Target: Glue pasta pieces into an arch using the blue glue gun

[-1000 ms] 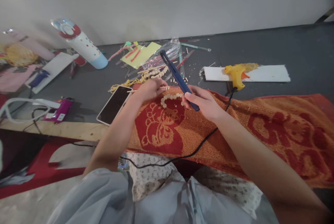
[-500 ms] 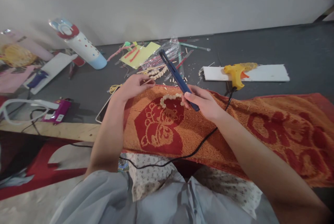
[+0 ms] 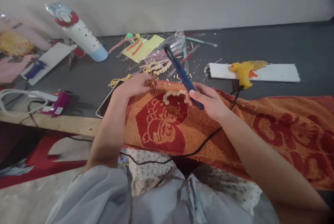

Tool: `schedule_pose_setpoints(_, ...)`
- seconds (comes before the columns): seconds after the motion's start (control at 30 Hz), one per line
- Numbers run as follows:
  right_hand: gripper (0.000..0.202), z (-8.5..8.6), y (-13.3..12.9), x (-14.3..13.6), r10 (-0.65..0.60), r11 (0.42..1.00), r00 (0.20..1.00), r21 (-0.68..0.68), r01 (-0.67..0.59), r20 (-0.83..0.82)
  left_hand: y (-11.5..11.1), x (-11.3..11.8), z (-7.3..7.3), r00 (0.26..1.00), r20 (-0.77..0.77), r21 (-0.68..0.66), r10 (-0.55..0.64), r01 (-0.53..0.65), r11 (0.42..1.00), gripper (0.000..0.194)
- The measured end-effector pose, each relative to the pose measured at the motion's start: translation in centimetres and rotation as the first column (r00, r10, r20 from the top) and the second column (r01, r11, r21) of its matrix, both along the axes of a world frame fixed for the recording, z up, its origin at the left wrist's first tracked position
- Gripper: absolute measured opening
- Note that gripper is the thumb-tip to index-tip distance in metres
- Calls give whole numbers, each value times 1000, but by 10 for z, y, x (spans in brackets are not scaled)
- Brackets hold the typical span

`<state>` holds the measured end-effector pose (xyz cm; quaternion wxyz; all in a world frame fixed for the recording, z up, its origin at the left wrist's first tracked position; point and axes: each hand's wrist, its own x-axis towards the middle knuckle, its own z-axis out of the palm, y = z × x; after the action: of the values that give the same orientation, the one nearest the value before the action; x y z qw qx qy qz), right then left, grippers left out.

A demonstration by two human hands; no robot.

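Observation:
A long dark blue tool [image 3: 184,78], maybe scissors or a cutter, is held in my right hand [image 3: 207,99], its looped end pointing up and away. My left hand [image 3: 139,84] rests at the towel's back edge with its fingers curled; whether something thin is between them is too small to tell. Between the hands, a curved chain of small pale pieces [image 3: 173,94] lies on the orange and red towel [image 3: 198,130]. Another pale chain [image 3: 162,69] is on the dark table [image 3: 276,46] just behind the towel, with loose bits around it.
A yellow glue gun [image 3: 244,72] lies on a white board [image 3: 279,72], its black cable crossing the towel. Behind are yellow paper [image 3: 143,50] and clear plastic [image 3: 174,43]. At left are a bottle [image 3: 83,36], a phone [image 3: 105,104] and a purple adapter [image 3: 58,104].
The view has shifted slightly. A thin stick seen earlier at my left fingers no longer shows clearly. My right hand keeps its hold on the blue tool.

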<state>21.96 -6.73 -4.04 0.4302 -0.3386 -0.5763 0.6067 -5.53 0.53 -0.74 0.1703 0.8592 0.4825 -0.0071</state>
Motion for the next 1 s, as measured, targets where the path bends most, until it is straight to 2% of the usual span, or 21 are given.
schedule_pose_setpoints(0.13,42,0,-1,0,1,1000,1000,14,-1,30,2,1,-5,999,-7,27,-48,48,998,30)
schedule_pose_setpoints(0.43,43,0,-2,-1,-1,1000,998,23,0,55,6,1,-13,997,39,25,-64,63,998,28)
schedule_pose_setpoints(0.73,42,0,-1,-1,8,1000,998,-3,-7,61,5,4,-13,997,71,14,-11,10,1000,22)
schedule_pose_setpoints(1.0,42,0,-2,0,3,1000,999,7,-4,40,9,4,-19,992,93,49,89,-94,994,29)
